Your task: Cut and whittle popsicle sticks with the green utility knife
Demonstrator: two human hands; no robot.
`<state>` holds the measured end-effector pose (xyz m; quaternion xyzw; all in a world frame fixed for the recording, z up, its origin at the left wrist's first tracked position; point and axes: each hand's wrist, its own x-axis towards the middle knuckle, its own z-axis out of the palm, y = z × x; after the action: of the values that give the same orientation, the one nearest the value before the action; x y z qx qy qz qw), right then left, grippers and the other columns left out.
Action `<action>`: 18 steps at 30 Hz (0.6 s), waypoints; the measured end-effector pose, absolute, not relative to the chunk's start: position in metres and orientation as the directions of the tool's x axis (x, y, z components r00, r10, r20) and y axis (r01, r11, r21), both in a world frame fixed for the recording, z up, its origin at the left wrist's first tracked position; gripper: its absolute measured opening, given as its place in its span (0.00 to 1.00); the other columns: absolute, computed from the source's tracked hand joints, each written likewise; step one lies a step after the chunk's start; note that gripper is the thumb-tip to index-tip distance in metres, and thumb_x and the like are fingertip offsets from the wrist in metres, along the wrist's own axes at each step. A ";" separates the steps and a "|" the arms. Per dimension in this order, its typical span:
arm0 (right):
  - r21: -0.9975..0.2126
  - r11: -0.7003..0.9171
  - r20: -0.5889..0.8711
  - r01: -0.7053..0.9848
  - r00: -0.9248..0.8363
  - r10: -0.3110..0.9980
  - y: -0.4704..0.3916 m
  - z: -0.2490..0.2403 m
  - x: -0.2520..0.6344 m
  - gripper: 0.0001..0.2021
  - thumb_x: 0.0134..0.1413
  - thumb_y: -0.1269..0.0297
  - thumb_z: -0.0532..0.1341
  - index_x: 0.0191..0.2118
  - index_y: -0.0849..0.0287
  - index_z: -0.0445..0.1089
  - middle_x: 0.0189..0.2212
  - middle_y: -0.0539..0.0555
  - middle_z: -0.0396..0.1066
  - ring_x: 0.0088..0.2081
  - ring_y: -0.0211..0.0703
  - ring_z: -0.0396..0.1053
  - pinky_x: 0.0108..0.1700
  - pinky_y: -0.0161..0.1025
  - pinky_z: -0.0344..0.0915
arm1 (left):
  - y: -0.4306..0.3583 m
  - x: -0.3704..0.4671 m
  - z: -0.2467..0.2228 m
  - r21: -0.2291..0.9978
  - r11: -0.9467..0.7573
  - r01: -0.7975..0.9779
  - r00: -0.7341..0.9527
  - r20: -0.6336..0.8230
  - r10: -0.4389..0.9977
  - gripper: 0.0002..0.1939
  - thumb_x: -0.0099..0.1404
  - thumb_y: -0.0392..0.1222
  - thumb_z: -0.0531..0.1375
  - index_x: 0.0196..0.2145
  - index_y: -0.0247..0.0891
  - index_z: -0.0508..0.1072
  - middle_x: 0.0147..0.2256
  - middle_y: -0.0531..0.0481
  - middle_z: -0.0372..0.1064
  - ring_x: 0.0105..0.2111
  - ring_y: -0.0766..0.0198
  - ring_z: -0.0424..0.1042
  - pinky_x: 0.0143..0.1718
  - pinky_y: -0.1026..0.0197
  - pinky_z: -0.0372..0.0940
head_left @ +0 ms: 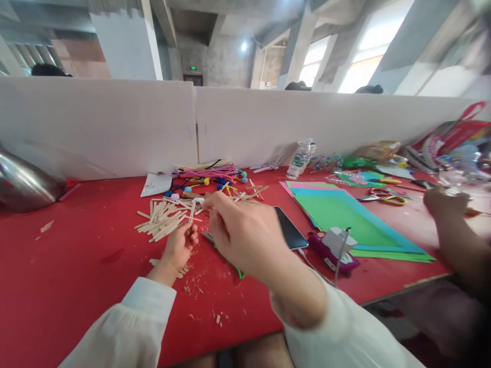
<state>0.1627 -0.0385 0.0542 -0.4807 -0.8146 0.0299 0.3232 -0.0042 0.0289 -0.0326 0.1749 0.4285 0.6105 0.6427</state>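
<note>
My left hand (179, 249) is closed, with a thin whitish stick (192, 213) upright between thumb and fingers. My right hand (245, 235) reaches over from the right, its fingers bent together at a small white piece (198, 201) by the stick's top; I cannot make out what that piece is. Just beyond my left hand lies a loose pile of wooden craft sticks (163, 219). Under my right hand, a tool with pointed metal jaws (207, 236) and a green handle (241, 274) is partly hidden. Wood shavings (195, 289) are scattered nearby on the red table (95, 286).
Pipe cleaners (209, 171) and pompoms lie against a white partition (291, 122). Rightward are a phone (291, 231), a purple power strip (332, 258), coloured paper (345, 217), scissors (391, 200), a bottle (300, 159) and another person's hand (441, 204). A metal kettle (25, 179) stands left.
</note>
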 end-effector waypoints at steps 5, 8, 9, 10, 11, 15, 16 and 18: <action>-0.572 0.302 0.242 0.763 -0.194 0.951 0.042 0.023 0.134 0.11 0.55 0.74 0.52 0.42 0.59 0.67 0.34 0.56 0.76 0.33 0.45 0.73 0.31 0.35 0.59 | 0.032 -0.005 -0.033 0.773 0.145 -0.618 -0.197 -0.331 0.923 0.12 0.61 0.28 0.54 0.21 0.36 0.61 0.16 0.56 0.62 0.13 0.74 0.59 0.14 0.72 0.56; -0.648 0.282 0.230 0.708 -0.172 0.958 0.057 -0.020 0.133 0.11 0.55 0.75 0.52 0.43 0.57 0.64 0.31 0.51 0.77 0.30 0.41 0.73 0.30 0.32 0.60 | 0.033 -0.005 -0.034 0.787 0.120 -0.606 -0.240 -0.325 0.915 0.13 0.63 0.27 0.51 0.21 0.35 0.64 0.16 0.54 0.65 0.14 0.71 0.63 0.15 0.71 0.60; -0.669 0.286 0.238 0.686 -0.167 0.957 0.058 -0.030 0.133 0.11 0.56 0.75 0.52 0.43 0.56 0.64 0.32 0.50 0.77 0.31 0.40 0.73 0.31 0.32 0.61 | 0.033 -0.004 -0.034 0.789 0.106 -0.605 -0.250 -0.314 0.916 0.13 0.62 0.26 0.52 0.22 0.35 0.65 0.18 0.52 0.68 0.16 0.70 0.66 0.18 0.69 0.64; -0.685 0.295 0.248 0.667 -0.168 0.954 0.057 -0.036 0.132 0.10 0.56 0.74 0.53 0.42 0.55 0.63 0.32 0.49 0.77 0.32 0.40 0.73 0.31 0.32 0.61 | 0.033 -0.003 -0.034 0.789 0.097 -0.606 -0.246 -0.302 0.921 0.13 0.62 0.26 0.52 0.22 0.35 0.65 0.21 0.51 0.70 0.19 0.69 0.69 0.21 0.68 0.66; -0.698 0.306 0.254 0.648 -0.175 0.951 0.056 -0.040 0.131 0.09 0.57 0.72 0.53 0.42 0.55 0.63 0.33 0.49 0.77 0.32 0.40 0.74 0.32 0.31 0.61 | 0.033 -0.001 -0.035 0.789 0.092 -0.607 -0.231 -0.287 0.930 0.12 0.61 0.26 0.53 0.22 0.34 0.67 0.23 0.49 0.72 0.22 0.67 0.72 0.24 0.67 0.68; -0.715 0.307 0.246 0.628 -0.185 0.952 0.049 -0.042 0.128 0.07 0.57 0.71 0.55 0.40 0.57 0.65 0.32 0.52 0.77 0.33 0.43 0.74 0.31 0.33 0.61 | 0.031 0.003 -0.039 0.786 0.098 -0.611 -0.177 -0.256 0.950 0.08 0.56 0.27 0.60 0.21 0.33 0.69 0.25 0.49 0.73 0.28 0.64 0.74 0.31 0.65 0.71; -0.714 0.307 0.240 0.629 -0.193 0.951 0.048 -0.041 0.127 0.07 0.57 0.71 0.55 0.41 0.57 0.65 0.32 0.53 0.77 0.33 0.44 0.74 0.31 0.33 0.61 | 0.031 0.004 -0.040 0.787 0.100 -0.609 -0.172 -0.255 0.952 0.08 0.54 0.27 0.61 0.20 0.33 0.70 0.24 0.50 0.72 0.28 0.64 0.74 0.31 0.65 0.71; -0.712 0.319 0.229 0.626 -0.223 0.948 0.045 -0.039 0.127 0.07 0.57 0.71 0.55 0.41 0.58 0.66 0.33 0.53 0.77 0.34 0.44 0.75 0.31 0.33 0.62 | 0.030 0.004 -0.041 0.787 0.103 -0.608 -0.170 -0.256 0.952 0.08 0.51 0.26 0.62 0.20 0.34 0.70 0.22 0.52 0.71 0.27 0.65 0.74 0.30 0.67 0.71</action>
<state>0.1268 0.0452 -0.0394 -0.5296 -0.7428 0.2449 0.3284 0.0043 0.0302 -0.0407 0.2035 0.4217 0.6379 0.6114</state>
